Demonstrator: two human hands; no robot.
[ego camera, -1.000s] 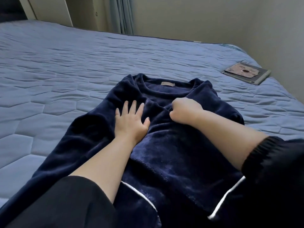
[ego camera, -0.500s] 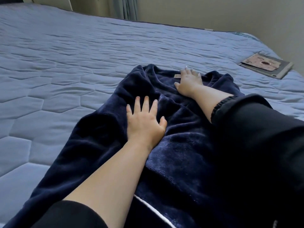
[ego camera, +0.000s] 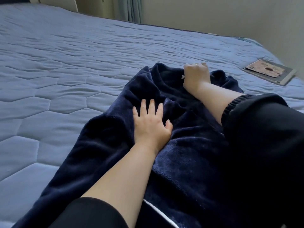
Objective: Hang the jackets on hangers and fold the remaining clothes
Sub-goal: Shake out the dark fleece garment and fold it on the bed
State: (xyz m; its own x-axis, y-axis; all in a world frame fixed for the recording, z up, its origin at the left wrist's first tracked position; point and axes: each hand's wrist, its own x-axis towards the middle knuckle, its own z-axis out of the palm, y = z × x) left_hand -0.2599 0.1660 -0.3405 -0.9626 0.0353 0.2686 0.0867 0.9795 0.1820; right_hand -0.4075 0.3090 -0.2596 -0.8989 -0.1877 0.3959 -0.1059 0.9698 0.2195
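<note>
Head | left hand (ego camera: 151, 127) flat on navy top (ego camera: 189, 162); right hand (ego camera: 195, 76) grips collar (ego camera: 162, 69); label (ego camera: 183, 77) unreadable

We wear black sleeves: left sleeve (ego camera: 88, 214) plain, right sleeve (ego camera: 266, 132) ending in a gathered ribbed cuff (ego camera: 230, 107); left hand (ego camera: 151, 127) and right hand (ego camera: 195, 76) bare.

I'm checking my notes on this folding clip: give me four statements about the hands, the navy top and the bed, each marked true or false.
1. The left hand lies flat on the navy top, fingers spread. True.
2. A book lies on the bed, near the wall. True.
3. The right hand rests on the book. False: it grips the navy top's neckline, apart from the book.
4. The navy top hangs on a hanger. False: it lies spread on the bed.
</note>
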